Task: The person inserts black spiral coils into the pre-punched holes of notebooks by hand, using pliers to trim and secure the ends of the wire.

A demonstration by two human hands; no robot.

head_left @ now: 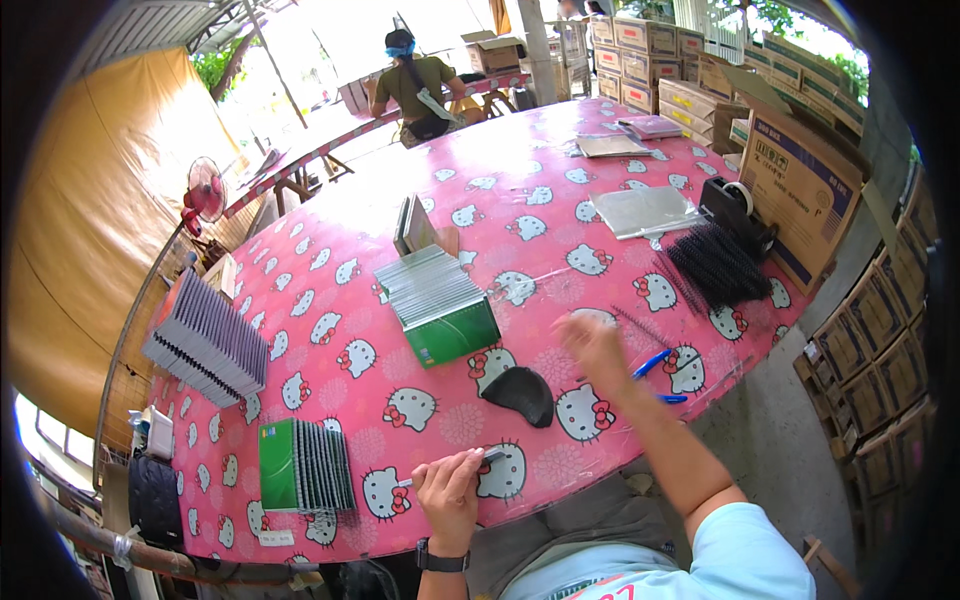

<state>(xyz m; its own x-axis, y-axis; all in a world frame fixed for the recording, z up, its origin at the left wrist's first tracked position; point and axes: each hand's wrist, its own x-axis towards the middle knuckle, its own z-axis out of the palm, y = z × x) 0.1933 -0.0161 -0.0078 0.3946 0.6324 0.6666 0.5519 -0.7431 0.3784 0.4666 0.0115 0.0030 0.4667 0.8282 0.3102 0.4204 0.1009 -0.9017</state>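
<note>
At the lower centre of the frame, the left hand (450,492) pinches a slim grey tool (491,457) over the pink counter (545,470); a loose grip could let it slip. Right of centre, the right hand (592,350) is loosely spread, apparently empty. Its forearm crosses beside the blue-handled tool (653,363), so a careless sweep might knock that off the near edge or snag the black coils (722,266).
</note>
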